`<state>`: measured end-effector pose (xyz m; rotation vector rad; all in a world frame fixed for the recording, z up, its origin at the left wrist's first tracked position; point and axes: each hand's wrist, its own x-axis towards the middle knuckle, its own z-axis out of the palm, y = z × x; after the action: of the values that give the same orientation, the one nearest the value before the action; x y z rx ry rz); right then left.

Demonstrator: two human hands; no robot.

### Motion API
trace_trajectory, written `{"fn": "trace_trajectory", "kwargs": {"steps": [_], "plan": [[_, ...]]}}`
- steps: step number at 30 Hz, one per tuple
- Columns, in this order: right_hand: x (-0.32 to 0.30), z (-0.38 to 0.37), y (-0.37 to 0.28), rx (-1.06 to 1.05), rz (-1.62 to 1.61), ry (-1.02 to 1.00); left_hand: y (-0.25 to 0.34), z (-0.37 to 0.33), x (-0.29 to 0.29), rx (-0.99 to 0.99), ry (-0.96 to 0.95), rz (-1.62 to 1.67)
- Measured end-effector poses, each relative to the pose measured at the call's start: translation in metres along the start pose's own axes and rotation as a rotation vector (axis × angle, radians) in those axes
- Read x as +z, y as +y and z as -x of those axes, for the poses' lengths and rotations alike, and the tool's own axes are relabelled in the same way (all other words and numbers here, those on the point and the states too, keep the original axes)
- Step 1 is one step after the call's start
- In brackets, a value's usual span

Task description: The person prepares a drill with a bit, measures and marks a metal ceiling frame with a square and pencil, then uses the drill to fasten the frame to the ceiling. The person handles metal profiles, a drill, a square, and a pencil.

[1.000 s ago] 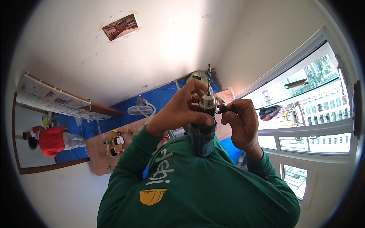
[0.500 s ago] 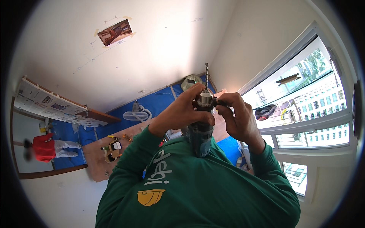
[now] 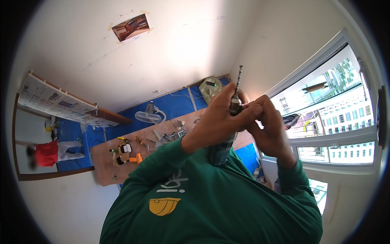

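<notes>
A power drill (image 3: 222,152) with a teal-and-dark body stands upright against my green shirt, its back end at my chest. The long spiral drill bit (image 3: 239,79) points up and leans slightly right, set in the metal chuck (image 3: 235,105). My left hand (image 3: 215,118) is closed around the chuck end, fingers behind it and thumb across the front. On the chuck's right side, my right hand (image 3: 270,128) is closed in a pinch on the chuck key, which its fingers now hide.
Below lies a brown work board (image 3: 105,156) bearing several tools and metal pieces. A white fan (image 3: 148,117) and an olive bag (image 3: 210,90) rest on blue floor sheeting (image 3: 176,101). A person in red (image 3: 46,153) stands far left. Windows (image 3: 337,114) line the right.
Both hands and the drill have shifted right, and the bit leans more to the right. My right hand has turned, hiding the chuck key's black handle. More of the board shows.
</notes>
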<state>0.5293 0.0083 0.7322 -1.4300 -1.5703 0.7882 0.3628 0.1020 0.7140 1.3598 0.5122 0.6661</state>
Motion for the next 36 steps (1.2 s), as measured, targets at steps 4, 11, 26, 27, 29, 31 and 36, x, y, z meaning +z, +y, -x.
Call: {"fn": "trace_trajectory", "kwargs": {"steps": [4, 11, 26, 27, 29, 31, 36], "plan": [[-0.056, -0.019, -0.018, 0.012, -0.01, -0.34, -0.014, 0.0, 0.006, 0.207, 0.065, -0.208], [0.007, -0.029, 0.013, 0.4, -0.482, -0.034, -0.015, -0.009, 0.009, 0.223, 0.065, -0.091], [0.006, 0.02, 0.045, 0.105, -0.21, -0.11, -0.024, 0.005, 0.031, 0.434, 0.188, -0.196], [0.009, 0.028, 0.044, 0.123, -0.185, -0.057, -0.019, 0.006, 0.032, 0.373, 0.125, -0.146], [0.012, 0.03, 0.05, 0.103, -0.16, -0.034, -0.014, 0.01, 0.03, 0.405, 0.179, -0.134], [0.018, 0.032, 0.061, 0.082, -0.158, -0.018, -0.018, 0.011, 0.03, 0.448, 0.248, -0.175], [0.03, 0.025, 0.074, -0.032, -0.073, 0.007, -0.021, 0.014, 0.018, 0.496, 0.318, -0.15]]}}
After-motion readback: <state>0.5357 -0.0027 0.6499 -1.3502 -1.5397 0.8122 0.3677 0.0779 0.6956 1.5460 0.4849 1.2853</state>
